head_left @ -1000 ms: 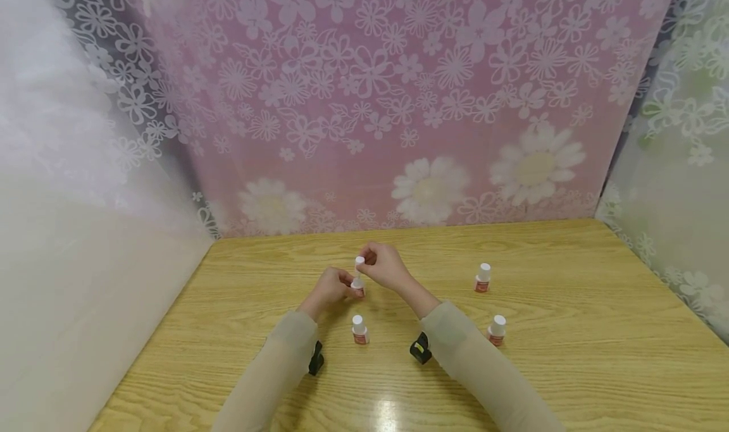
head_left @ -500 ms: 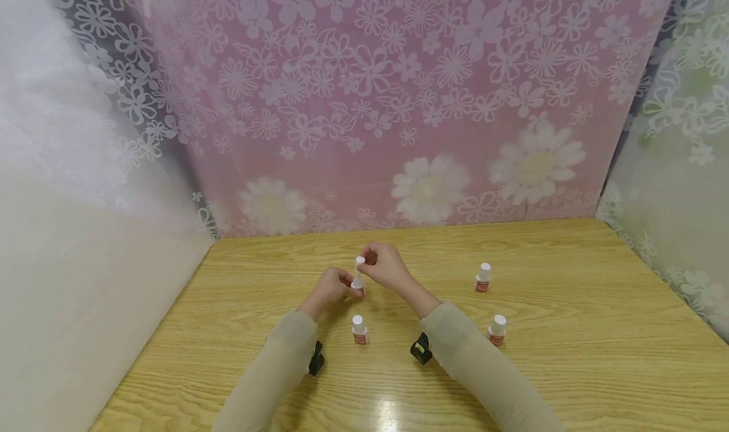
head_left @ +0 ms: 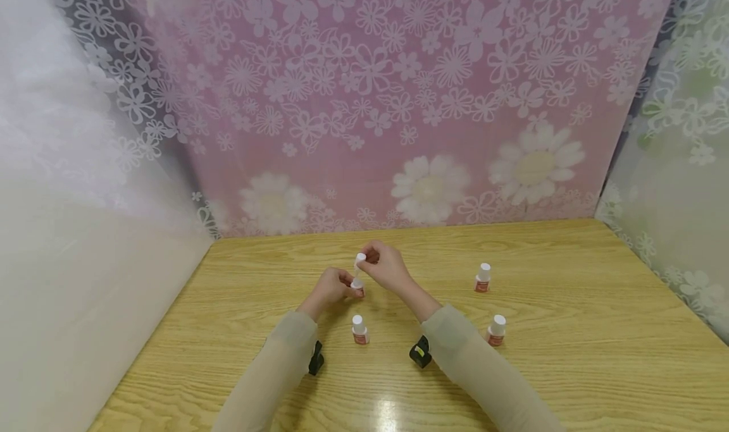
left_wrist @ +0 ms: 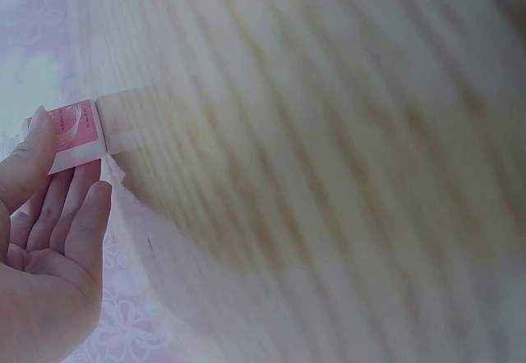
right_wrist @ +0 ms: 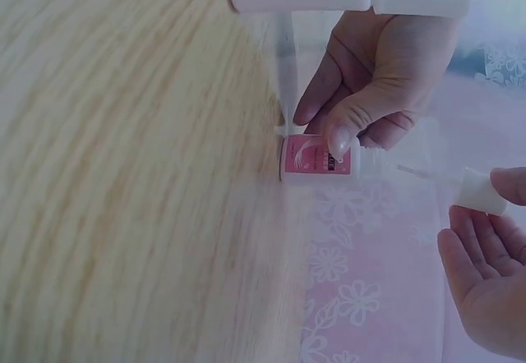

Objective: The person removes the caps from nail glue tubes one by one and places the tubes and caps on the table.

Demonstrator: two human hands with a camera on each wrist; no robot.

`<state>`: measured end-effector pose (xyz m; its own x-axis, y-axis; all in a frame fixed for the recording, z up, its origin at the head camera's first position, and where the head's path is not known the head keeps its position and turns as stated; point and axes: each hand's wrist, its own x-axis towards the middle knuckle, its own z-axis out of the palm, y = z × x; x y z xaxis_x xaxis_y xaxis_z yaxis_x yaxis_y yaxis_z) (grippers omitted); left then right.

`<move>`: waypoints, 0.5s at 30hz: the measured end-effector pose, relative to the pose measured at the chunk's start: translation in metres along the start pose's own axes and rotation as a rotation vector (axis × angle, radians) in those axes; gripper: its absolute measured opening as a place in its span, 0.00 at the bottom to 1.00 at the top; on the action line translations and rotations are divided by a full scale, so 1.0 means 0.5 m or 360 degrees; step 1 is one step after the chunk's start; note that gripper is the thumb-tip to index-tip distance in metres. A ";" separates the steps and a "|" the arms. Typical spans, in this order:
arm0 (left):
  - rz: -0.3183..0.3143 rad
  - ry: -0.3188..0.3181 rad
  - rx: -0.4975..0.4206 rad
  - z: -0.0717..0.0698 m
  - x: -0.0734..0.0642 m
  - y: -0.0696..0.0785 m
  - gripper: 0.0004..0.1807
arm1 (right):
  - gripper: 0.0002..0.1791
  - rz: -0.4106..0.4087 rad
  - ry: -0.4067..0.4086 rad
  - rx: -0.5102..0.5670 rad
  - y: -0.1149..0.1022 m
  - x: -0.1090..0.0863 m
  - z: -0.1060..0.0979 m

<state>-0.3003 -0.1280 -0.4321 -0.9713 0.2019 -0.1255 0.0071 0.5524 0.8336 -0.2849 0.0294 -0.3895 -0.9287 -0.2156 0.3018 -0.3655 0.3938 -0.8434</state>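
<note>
A small white bottle with a red label (right_wrist: pixel 316 156) stands upright on the wooden table. My left hand (head_left: pixel 333 286) pinches its body between thumb and fingers; in the left wrist view the thumb lies over the label (left_wrist: pixel 78 126). Just above it, my right hand (head_left: pixel 386 266) pinches a white brush cap (head_left: pixel 361 260) by its sides. The thin brush stem (right_wrist: pixel 423 172) points down at the bottle's uncapped neck (right_wrist: pixel 370 162), and in the right wrist view its tip shows just outside the opening. The cap leans slightly to the right.
Another capped bottle (head_left: pixel 359 331) of the same kind stands between my forearms, nearer to me. Two more bottles stand on the right, one farther back (head_left: pixel 482 278) and one beside my right sleeve (head_left: pixel 497 331). A pink flowered curtain (head_left: pixel 364 166) closes off the table's far edge.
The brush cap has risen slightly from the bottle and tilted a little, along with my right hand. My left hand and the bottles have stayed in place.
</note>
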 end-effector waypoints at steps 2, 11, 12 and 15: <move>-0.0002 0.0004 -0.0007 0.000 0.000 0.000 0.09 | 0.08 0.0004 0.0041 0.0018 0.002 0.000 0.000; -0.0027 -0.0007 -0.0059 0.000 0.000 0.002 0.09 | 0.11 -0.0033 0.0204 0.0147 0.010 0.000 -0.001; -0.0031 -0.0006 -0.0066 0.000 -0.001 0.002 0.09 | 0.12 -0.0044 0.0221 0.0162 0.010 0.000 -0.002; -0.0021 -0.0003 -0.0054 0.000 -0.001 0.002 0.09 | 0.13 -0.0056 0.0250 0.0198 0.015 0.000 -0.004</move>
<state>-0.2997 -0.1275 -0.4312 -0.9709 0.1962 -0.1373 -0.0137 0.5270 0.8498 -0.2880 0.0340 -0.3948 -0.9173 -0.0814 0.3897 -0.3966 0.2731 -0.8764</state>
